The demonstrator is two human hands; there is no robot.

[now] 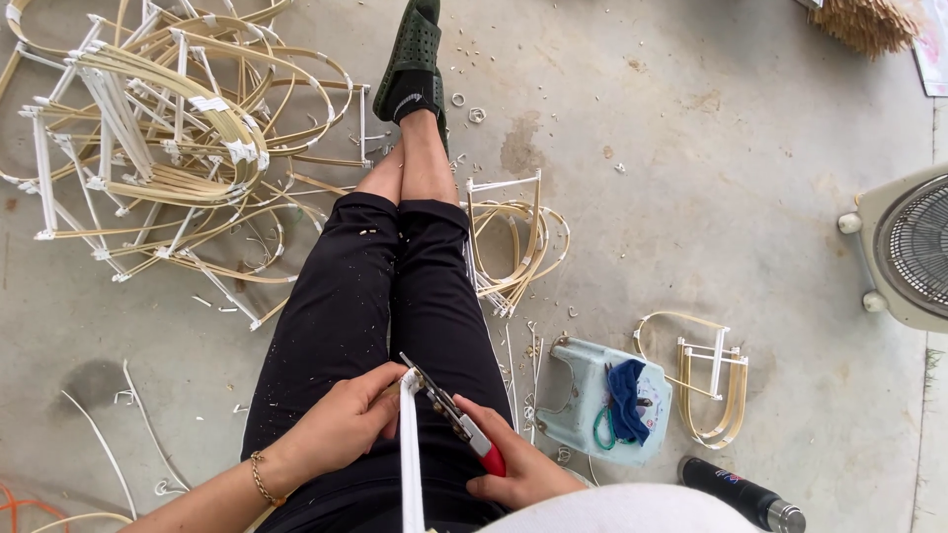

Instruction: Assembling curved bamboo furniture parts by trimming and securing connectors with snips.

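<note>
Stool right of legs, frames left.

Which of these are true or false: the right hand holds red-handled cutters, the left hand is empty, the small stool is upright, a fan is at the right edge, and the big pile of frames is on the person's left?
1. The right hand holds red-handled cutters. True.
2. The left hand is empty. False: its fingers grip a white strip at the cutter tip.
3. The pale blue stool stands upright. False: it lies overturned, with a blue cloth in it.
4. A fan sits at the right edge. True.
5. The big pile of cane frames lies on the person's left. True.
</note>
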